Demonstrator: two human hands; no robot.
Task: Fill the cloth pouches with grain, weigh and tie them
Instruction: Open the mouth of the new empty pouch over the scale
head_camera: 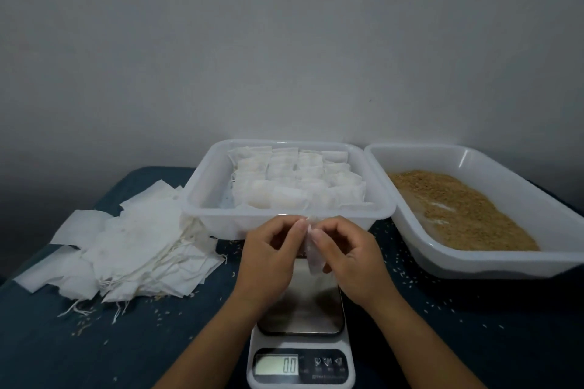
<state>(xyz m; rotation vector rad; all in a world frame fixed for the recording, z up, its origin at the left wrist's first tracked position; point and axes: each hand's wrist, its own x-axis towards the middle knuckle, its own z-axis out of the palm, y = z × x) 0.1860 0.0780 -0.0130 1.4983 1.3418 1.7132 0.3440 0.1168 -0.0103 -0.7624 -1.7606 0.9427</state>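
Note:
Both my hands hold one small white cloth pouch (313,254) above the far end of the kitchen scale (301,338). My left hand (271,257) pinches its top edge from the left, and my right hand (349,257) pinches it from the right. The pouch hangs flat and limp between my fingers. The scale's steel platform carries nothing and its display (276,365) reads 0.0. Brown grain (458,208) lies in a white tray (505,262) at the right. Filled pouches (294,183) are packed in a clear tray (284,215) behind my hands.
A heap of flat pouches with drawstrings (126,246) lies on the dark blue cloth at the left. Loose grains (410,278) are scattered over the cloth around the scale. A plain grey wall rises behind the trays.

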